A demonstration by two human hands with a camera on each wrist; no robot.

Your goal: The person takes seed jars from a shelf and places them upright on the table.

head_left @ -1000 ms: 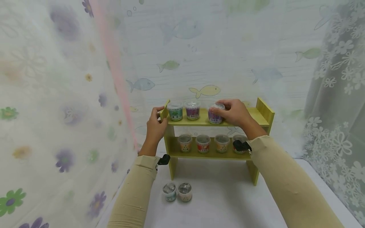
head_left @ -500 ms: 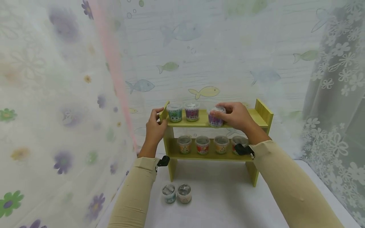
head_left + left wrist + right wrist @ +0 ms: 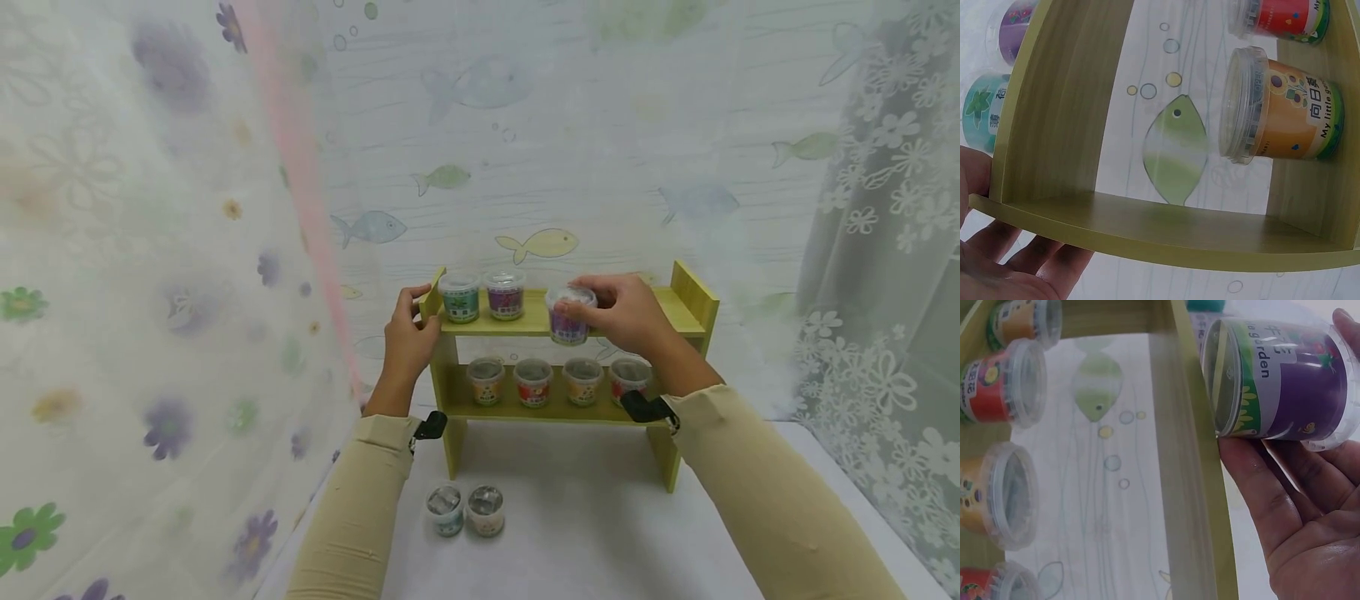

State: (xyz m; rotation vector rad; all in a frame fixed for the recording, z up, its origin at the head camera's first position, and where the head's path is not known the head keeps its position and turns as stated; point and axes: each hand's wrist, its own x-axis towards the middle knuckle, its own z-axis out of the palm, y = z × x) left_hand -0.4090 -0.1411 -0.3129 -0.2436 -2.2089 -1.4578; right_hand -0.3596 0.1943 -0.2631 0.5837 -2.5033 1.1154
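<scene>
My right hand (image 3: 630, 315) grips a clear lidded plastic cup with a purple label (image 3: 569, 321), thumb in front. The cup is upright at the front edge of the top board of a yellow-green wooden rack (image 3: 517, 410); its base overlaps that edge in the head view. The right wrist view shows fingers along the purple-label cup (image 3: 1307, 387). My left hand (image 3: 408, 337) holds the rack's left side panel, with fingers outside it in the left wrist view. On the top board beside it stand a teal-label cup (image 3: 461, 300) and another purple-label cup (image 3: 505, 297).
Several orange- and red-label cups, one an orange-label cup (image 3: 486, 383), line the lower board. Two lidded cups, one pale blue (image 3: 447, 512) and one pale pink (image 3: 486, 512), stand on the white table (image 3: 570, 542) before the rack. Patterned curtains (image 3: 630, 150) hang behind.
My right hand has brought the purple-label cup slightly down and toward me, from over the top board to its front edge. The left hand stays on the rack's side panel.
</scene>
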